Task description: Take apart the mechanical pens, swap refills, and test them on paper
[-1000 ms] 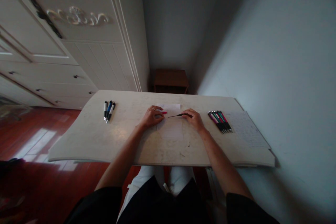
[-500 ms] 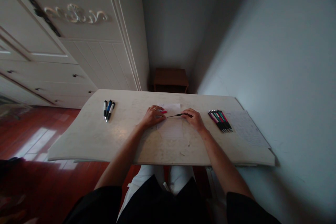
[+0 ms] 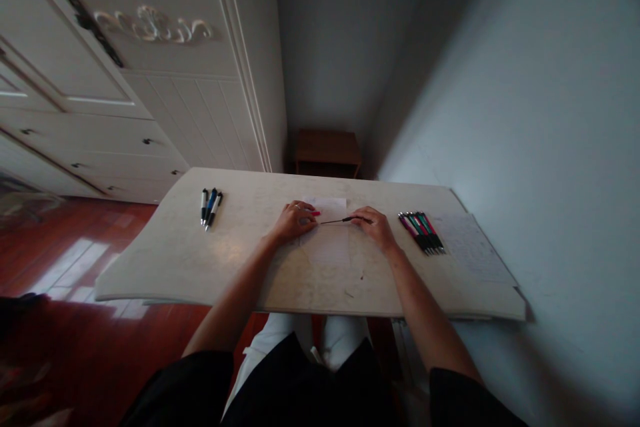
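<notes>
My left hand (image 3: 294, 222) is closed above a sheet of paper (image 3: 327, 252), with a short pink pen part (image 3: 315, 213) showing at its fingers. My right hand (image 3: 375, 227) pinches the dark lower part of a pen (image 3: 349, 219). From that part a thin refill (image 3: 331, 221) points left, its tip close to my left fingertips. Whether the left fingers touch the tip I cannot tell. To the right of my right hand lies a row of several pens (image 3: 421, 232) in purple, teal and pink with black grips.
Three pens (image 3: 211, 209) lie at the left of the white table (image 3: 165, 247). Written sheets (image 3: 475, 247) cover its right end by the wall. Small bits (image 3: 349, 293) lie near the front edge. A white cabinet (image 3: 190, 107) and a brown stool (image 3: 327, 147) stand beyond.
My right hand has drawn slightly to the right, so the gap between my hands is a little wider and more of the refill shows. The whole view has shifted slightly.
</notes>
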Demonstrator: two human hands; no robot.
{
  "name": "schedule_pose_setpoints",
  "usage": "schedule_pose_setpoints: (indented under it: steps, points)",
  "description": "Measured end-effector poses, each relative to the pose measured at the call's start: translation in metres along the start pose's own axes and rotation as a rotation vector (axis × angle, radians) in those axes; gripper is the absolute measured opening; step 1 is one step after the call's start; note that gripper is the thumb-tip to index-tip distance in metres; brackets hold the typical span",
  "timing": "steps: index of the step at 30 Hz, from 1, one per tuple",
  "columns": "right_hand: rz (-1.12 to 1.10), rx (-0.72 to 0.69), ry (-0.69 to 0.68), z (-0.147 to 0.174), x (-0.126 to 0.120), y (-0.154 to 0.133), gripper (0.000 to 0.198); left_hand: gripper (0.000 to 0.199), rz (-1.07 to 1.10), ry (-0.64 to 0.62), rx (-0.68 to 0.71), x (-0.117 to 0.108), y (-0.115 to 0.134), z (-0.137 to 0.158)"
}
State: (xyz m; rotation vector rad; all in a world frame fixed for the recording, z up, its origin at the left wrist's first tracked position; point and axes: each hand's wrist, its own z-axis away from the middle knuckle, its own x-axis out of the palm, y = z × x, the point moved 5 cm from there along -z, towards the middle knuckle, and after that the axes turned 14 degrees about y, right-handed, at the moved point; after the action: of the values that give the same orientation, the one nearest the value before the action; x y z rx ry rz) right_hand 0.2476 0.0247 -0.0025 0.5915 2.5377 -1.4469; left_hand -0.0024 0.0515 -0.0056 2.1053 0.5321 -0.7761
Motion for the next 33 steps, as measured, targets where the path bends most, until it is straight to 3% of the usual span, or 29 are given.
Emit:
schedule_pose_setpoints:
  steps: [22, 33]
  points:
    - [-0.045, 0.029, -0.072, 0.003, 0.002, 0.012, 0.020, 0.012, 0.015, 0.016, -0.001, 0.001, -0.001, 0.000]
    - [0.047, 0.024, -0.054, 0.001, -0.012, 0.015, 0.020, 0.012, 0.014, 0.006, -0.004, 0.000, -0.001, 0.000]
